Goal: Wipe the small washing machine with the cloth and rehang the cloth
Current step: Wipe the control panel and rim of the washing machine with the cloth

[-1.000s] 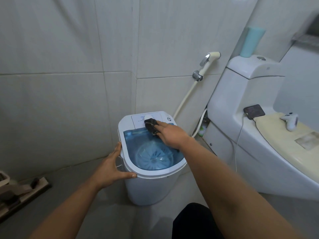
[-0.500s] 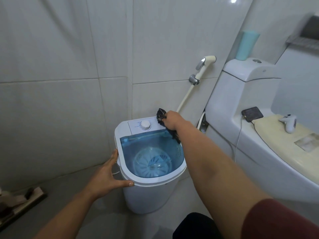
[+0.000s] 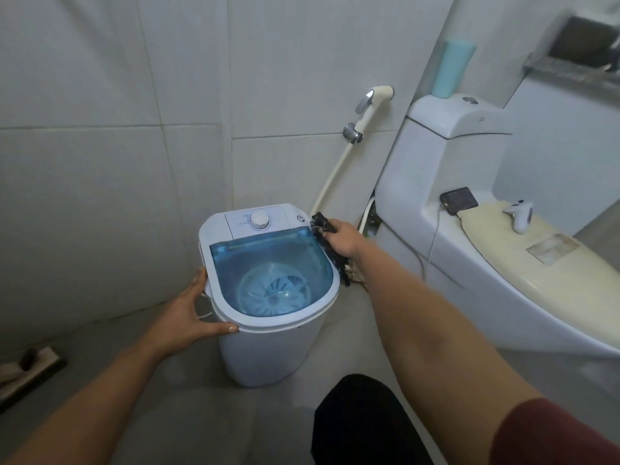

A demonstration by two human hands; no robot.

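The small white washing machine [image 3: 268,347] stands on the floor in the tiled corner, with a clear blue lid and a white dial on its back panel. My left hand [image 3: 188,313] grips its front left rim, thumb along the edge. My right hand [image 3: 342,241] is closed on a dark cloth [image 3: 330,255] and presses it against the machine's upper right rim, so that the cloth hangs down the right side.
A white toilet [image 3: 469,250] with a cream seat cover stands close on the right; a dark device and a white controller lie on it. A bidet sprayer [image 3: 372,104] and hose hang on the wall behind. A brush [image 3: 30,364] lies at the floor's left.
My right hand has carried the cloth from the control panel by the dial across to the machine's right rim. My left hand has kept its hold on the left rim.
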